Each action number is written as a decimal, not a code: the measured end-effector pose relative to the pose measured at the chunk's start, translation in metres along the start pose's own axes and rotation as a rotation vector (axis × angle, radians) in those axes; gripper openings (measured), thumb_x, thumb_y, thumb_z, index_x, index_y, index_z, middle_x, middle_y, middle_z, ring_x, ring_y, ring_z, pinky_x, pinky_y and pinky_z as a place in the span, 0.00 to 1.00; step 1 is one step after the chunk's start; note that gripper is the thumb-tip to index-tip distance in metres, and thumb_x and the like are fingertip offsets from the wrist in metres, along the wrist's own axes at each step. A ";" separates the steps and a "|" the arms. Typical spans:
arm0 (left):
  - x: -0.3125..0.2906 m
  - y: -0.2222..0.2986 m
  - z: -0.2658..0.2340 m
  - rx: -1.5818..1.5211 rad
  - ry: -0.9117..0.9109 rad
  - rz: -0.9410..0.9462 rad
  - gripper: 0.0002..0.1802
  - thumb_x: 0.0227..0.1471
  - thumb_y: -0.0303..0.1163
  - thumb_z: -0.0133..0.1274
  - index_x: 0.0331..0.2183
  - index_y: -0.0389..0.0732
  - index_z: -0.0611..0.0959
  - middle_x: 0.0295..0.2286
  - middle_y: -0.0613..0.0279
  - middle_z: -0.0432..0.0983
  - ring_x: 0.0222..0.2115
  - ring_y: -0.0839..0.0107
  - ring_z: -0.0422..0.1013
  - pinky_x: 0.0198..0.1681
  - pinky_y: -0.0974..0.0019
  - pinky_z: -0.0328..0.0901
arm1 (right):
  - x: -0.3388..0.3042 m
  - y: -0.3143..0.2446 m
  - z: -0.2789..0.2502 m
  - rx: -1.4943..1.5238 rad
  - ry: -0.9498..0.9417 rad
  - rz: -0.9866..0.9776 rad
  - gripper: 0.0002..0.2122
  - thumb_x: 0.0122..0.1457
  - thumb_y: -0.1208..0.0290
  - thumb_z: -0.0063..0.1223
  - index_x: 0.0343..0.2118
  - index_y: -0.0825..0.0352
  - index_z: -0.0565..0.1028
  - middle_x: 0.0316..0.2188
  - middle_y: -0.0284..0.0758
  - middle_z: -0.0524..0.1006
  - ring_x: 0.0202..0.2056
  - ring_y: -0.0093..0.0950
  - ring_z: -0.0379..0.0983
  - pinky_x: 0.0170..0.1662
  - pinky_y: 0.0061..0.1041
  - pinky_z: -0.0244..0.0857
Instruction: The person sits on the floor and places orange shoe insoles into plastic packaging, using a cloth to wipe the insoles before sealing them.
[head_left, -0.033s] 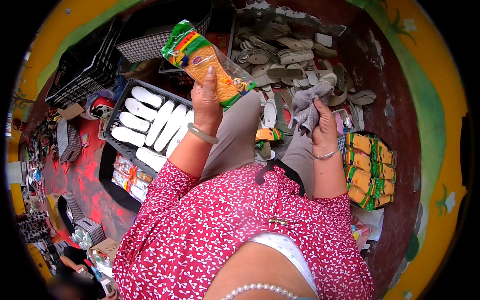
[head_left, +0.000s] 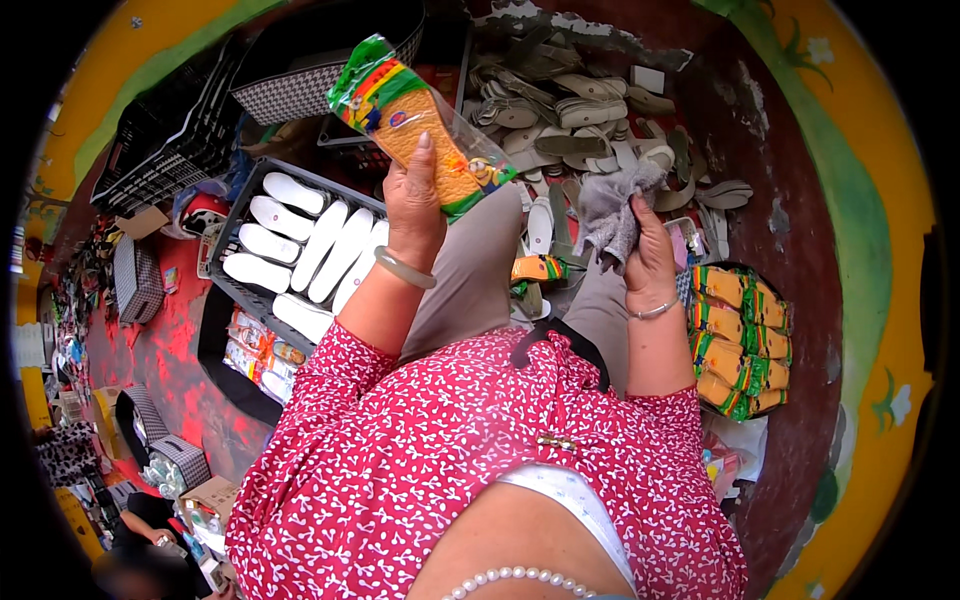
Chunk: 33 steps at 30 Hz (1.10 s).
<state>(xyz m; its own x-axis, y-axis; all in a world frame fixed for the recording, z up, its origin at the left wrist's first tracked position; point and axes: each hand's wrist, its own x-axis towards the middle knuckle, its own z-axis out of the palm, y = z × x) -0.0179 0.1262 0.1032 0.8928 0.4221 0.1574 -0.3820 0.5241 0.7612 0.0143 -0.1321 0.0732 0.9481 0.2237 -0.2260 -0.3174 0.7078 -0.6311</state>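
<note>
My left hand (head_left: 413,200) grips a clear plastic packet of orange-tan insoles (head_left: 430,135) with a green, red and yellow printed end, the thumb lying on its front. The packet is tilted, its printed end up and to the left, above my left knee. In my right hand (head_left: 650,250) a crumpled grey cloth (head_left: 612,210) is pinched between thumb and fingers, hanging over my right knee. Another orange insole packet (head_left: 538,268) lies low between my legs. To the right, several similar packets (head_left: 722,318) stand stacked in a container.
Left of my knee, a dark crate (head_left: 225,262) holds several white insoles (head_left: 320,252). A heap of loose grey-white insoles (head_left: 570,115) covers the floor ahead. Black crates (head_left: 150,150) and a checked basket (head_left: 290,95) stand at the back left. Another person's hand (head_left: 165,540) shows at lower left.
The insole packet in my left hand has shifted very slightly up and right. The grey cloth in my right hand has changed its folds a little.
</note>
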 end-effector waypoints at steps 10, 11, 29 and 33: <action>-0.017 -0.012 0.011 0.196 -0.450 -0.189 0.13 0.55 0.30 0.49 0.41 0.32 0.74 0.36 0.64 0.74 0.34 0.80 0.70 0.38 0.75 0.66 | -0.018 0.030 0.057 -0.311 -0.308 0.203 0.17 0.53 0.75 0.56 0.46 0.68 0.70 0.38 0.33 0.76 0.38 0.23 0.73 0.41 0.22 0.68; -0.017 -0.013 0.012 0.206 -0.454 -0.199 0.13 0.56 0.31 0.49 0.40 0.32 0.75 0.35 0.64 0.75 0.33 0.80 0.71 0.37 0.76 0.66 | -0.019 0.033 0.057 -0.287 -0.291 0.164 0.14 0.51 0.81 0.55 0.42 0.68 0.72 0.36 0.32 0.77 0.36 0.21 0.73 0.39 0.20 0.69; -0.021 -0.043 0.019 -0.476 -0.179 -0.642 0.29 0.57 0.50 0.37 0.49 0.34 0.63 0.47 0.43 0.65 0.48 0.52 0.64 0.52 0.49 0.60 | -0.037 0.059 0.082 -1.864 -0.327 -1.093 0.03 0.41 0.76 0.48 0.22 0.64 0.69 0.23 0.33 0.69 0.27 0.33 0.69 0.27 0.29 0.66; -0.020 -0.040 0.013 -0.438 -0.125 -0.636 0.30 0.58 0.48 0.38 0.51 0.34 0.61 0.48 0.42 0.64 0.50 0.51 0.62 0.53 0.46 0.57 | -0.033 0.045 0.069 -1.603 -0.548 -0.622 0.10 0.39 0.79 0.52 0.29 0.68 0.72 0.26 0.36 0.74 0.28 0.32 0.72 0.30 0.23 0.66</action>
<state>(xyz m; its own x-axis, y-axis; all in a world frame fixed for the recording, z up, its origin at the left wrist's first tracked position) -0.0176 0.0875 0.0774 0.9821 -0.1297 -0.1363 0.1755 0.8927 0.4150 -0.0300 -0.0617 0.1039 0.7151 0.6143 0.3336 0.6568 -0.4270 -0.6215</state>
